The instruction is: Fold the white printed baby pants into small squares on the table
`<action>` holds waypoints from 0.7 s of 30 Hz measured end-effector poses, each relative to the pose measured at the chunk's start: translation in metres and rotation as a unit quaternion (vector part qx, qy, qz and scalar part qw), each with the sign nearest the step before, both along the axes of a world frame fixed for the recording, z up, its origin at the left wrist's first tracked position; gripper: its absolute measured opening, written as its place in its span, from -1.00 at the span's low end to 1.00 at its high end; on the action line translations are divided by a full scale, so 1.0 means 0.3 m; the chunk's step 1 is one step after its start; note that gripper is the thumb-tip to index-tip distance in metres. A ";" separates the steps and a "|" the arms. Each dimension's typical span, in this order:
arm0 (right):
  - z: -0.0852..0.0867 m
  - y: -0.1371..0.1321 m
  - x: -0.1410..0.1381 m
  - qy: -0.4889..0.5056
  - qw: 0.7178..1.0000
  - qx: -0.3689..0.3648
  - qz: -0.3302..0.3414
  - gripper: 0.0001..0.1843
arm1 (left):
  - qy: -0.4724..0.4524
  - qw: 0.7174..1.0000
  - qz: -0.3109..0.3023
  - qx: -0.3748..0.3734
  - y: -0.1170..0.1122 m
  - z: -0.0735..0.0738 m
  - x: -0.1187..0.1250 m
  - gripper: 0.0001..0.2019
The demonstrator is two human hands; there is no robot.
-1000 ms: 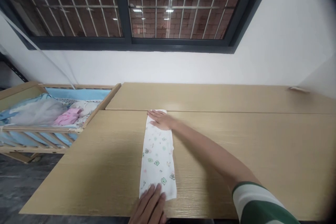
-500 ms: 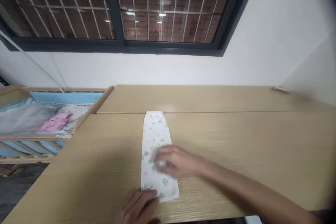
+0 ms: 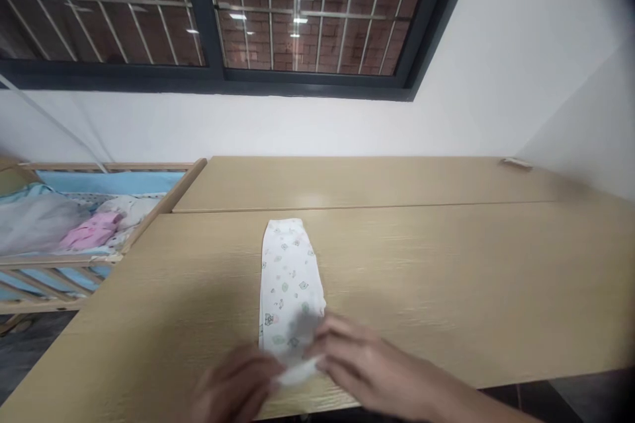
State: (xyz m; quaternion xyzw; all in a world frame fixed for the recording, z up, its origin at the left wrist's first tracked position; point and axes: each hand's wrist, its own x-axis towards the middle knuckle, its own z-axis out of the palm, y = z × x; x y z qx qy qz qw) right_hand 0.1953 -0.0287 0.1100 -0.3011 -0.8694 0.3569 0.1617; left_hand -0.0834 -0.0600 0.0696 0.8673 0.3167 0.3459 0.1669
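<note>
On the wooden table (image 3: 446, 264), near its front edge, lies a long folded printed cloth (image 3: 289, 277). Both hands meet at its near end: the right hand (image 3: 367, 370) and left hand (image 3: 233, 386) pinch that edge, fingers curled, though blur hides how tightly.

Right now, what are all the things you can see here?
Folded cloth: one, white with small green and pink prints, lying lengthwise on the near table.
Tables: two, light wood, set edge to edge.
Crib: one, wooden with blue lining, left of the tables.
Pink garment: one, inside the crib.
Small flat object: one, pale, far right table corner; too small to identify.
Window: dark frame, metal bars.
Left hand: blurred, at the cloth's near end.
Right hand: blurred, at the cloth's near end.
</note>
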 end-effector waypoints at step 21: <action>-0.180 0.709 -0.149 0.060 0.959 0.205 -0.189 -0.62 | 0.200 0.949 0.246 0.011 0.465 -0.042 0.170 -0.63</action>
